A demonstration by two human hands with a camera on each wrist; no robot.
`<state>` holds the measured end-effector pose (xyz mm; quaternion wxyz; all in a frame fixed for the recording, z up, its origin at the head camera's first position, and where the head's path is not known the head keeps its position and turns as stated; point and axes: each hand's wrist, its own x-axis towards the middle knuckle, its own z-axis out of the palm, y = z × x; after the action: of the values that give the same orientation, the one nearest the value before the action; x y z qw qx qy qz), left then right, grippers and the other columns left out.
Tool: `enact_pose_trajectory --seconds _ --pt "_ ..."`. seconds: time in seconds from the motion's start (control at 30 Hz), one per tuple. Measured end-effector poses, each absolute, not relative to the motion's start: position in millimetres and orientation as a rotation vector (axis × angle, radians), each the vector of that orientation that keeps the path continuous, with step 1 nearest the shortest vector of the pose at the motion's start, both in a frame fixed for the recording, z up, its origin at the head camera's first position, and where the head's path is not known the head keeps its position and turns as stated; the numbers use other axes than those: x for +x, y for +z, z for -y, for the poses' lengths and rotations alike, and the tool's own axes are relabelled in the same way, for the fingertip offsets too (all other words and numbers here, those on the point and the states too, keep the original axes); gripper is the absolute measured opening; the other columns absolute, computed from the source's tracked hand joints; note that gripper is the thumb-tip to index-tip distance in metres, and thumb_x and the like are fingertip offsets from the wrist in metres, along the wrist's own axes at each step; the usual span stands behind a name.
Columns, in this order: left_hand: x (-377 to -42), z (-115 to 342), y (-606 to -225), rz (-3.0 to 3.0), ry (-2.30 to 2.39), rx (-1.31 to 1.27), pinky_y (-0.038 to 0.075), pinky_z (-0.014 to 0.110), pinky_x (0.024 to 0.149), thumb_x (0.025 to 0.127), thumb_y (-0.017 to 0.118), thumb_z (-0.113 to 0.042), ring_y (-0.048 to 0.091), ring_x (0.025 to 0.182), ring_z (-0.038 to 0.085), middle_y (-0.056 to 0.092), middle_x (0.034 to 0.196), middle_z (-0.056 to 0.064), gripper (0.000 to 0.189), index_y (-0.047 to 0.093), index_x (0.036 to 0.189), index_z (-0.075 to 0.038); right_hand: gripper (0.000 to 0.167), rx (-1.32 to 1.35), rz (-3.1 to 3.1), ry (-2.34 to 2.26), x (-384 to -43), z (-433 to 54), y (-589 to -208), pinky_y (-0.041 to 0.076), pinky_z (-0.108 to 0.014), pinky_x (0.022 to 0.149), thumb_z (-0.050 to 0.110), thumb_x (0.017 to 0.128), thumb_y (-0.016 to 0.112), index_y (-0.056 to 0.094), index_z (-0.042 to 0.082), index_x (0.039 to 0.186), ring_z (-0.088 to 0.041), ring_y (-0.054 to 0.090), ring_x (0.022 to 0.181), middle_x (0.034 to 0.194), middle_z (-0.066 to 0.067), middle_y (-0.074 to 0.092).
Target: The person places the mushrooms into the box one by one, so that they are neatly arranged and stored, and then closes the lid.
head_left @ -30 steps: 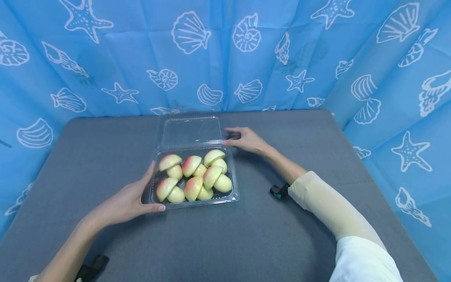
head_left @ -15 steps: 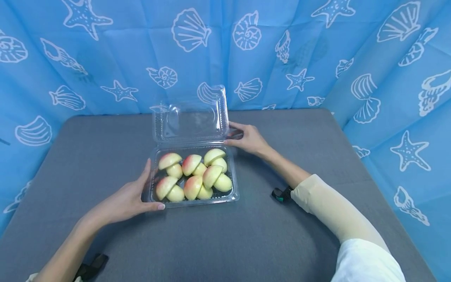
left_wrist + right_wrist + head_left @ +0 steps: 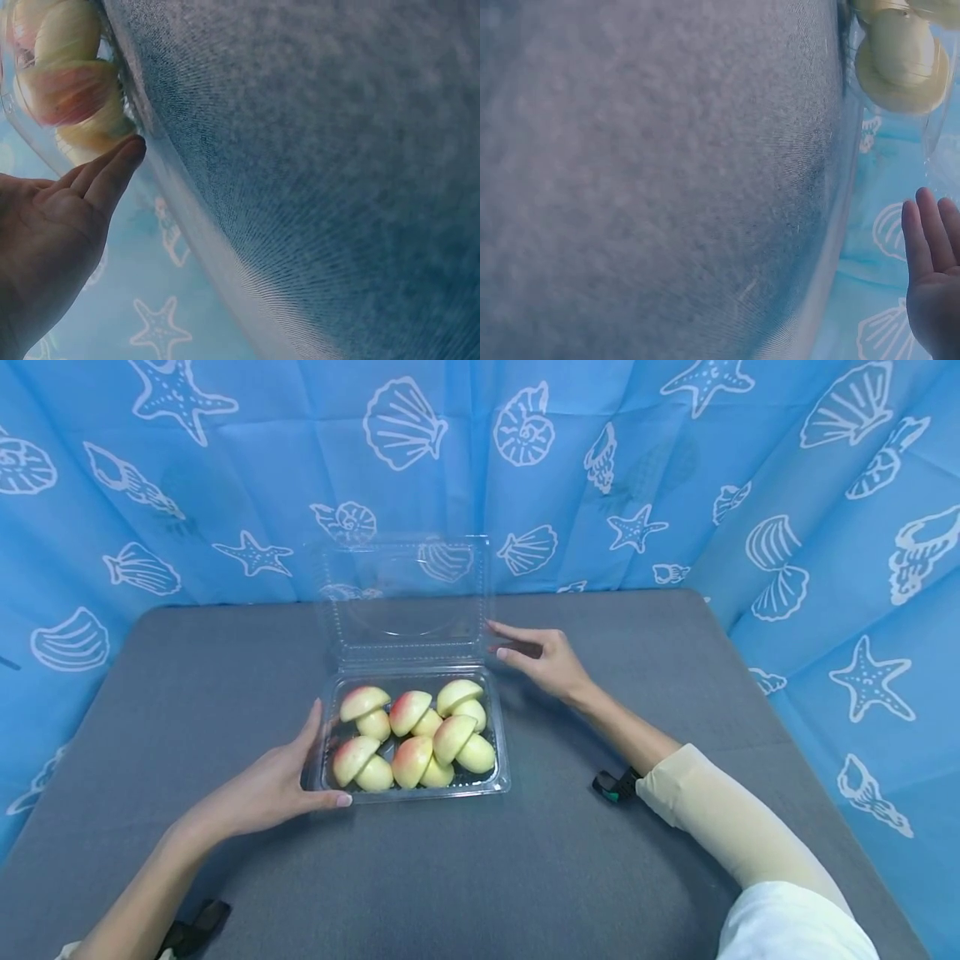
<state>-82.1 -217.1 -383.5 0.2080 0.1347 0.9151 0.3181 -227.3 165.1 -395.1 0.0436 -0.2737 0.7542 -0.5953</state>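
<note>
A clear plastic clamshell container sits on the table with its lid raised behind it. Inside lie several mushroom-shaped pieces, pale yellow-green with a red blush, like carved apples. My left hand rests against the container's left end, the thumb by its front left corner and the fingers along its side. In the left wrist view those fingers look straight. My right hand is at the lid's right edge with fingers extended; whether the fingertips touch it I cannot tell. Its palm shows in the right wrist view.
The table has a grey cloth cover. A blue curtain with white shells and starfish hangs behind it and at the sides. A black strap or device is by my right forearm, another by my left.
The lid has swung up from lying back to standing raised behind the container. My right hand rose with it, then shifted slightly right and away. My left hand has barely moved.
</note>
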Motion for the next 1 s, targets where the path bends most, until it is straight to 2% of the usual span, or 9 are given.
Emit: enact_pose_trajectory --seconds 0.23,0.43,0.63,0.87,1.0 --pt "-82.2 216.8 -384.2 -2.548 0.879 0.375 0.031 0.066 0.106 0.079 0.075 -0.061 0.027 0.14 0.051 0.015 0.158 0.032 0.133 -0.021 0.155 -0.007 0.029 -0.803 -2.268 -1.874 -222.5 -170.6 -387.6 0.054 -0.039 0.093 0.008 0.101 0.056 0.064 -0.004 0.126 -0.037 0.066 0.109 0.129 -0.018 0.064" --pt "-81.7 218.2 -386.0 -2.57 0.894 0.41 0.029 0.066 0.108 0.079 0.075 -0.061 0.026 0.141 0.05 0.015 0.159 0.028 0.133 -0.02 0.155 -0.006 0.034 -0.798 -2.301 -1.852 -218.1 -175.1 -386.1 0.053 -0.04 0.095 0.02 0.104 0.052 0.071 -0.006 0.112 -0.038 0.068 0.105 0.115 -0.018 0.071" --pt "-81.7 217.2 -387.0 -2.536 0.957 0.389 0.027 0.063 0.111 0.08 0.078 -0.055 0.029 0.141 0.045 0.014 0.16 0.026 0.136 -0.029 0.151 -0.012 0.027 -0.793 -2.362 -1.791 -211.1 -176.0 -384.6 0.052 -0.035 0.096 0.018 0.1 0.06 0.075 -0.004 0.104 -0.024 0.071 0.104 0.11 -0.016 0.072" --pt "-80.6 214.7 -387.0 -2.554 0.974 0.396 0.03 0.062 0.11 0.08 0.08 -0.049 0.034 0.139 0.044 0.014 0.16 0.026 0.136 -0.032 0.15 -0.014 0.022 -0.782 -2.484 -1.731 -204.7 -175.9 -384.0 0.057 -0.032 0.086 0.021 0.093 0.071 0.079 0.0 0.092 -0.023 0.072 0.101 0.107 -0.012 0.074" --pt "-79.6 213.2 -385.6 -2.579 0.96 0.407 0.033 0.063 0.108 0.08 0.08 -0.049 0.037 0.137 0.047 0.019 0.157 0.031 0.137 -0.031 0.15 -0.013 0.018 -0.749 -2.484 -1.69 -202.8 -176.2 -385.1 0.055 -0.032 0.09 0.018 0.091 0.073 0.078 0.002 0.097 -0.022 0.071 0.102 0.108 -0.011 0.074"
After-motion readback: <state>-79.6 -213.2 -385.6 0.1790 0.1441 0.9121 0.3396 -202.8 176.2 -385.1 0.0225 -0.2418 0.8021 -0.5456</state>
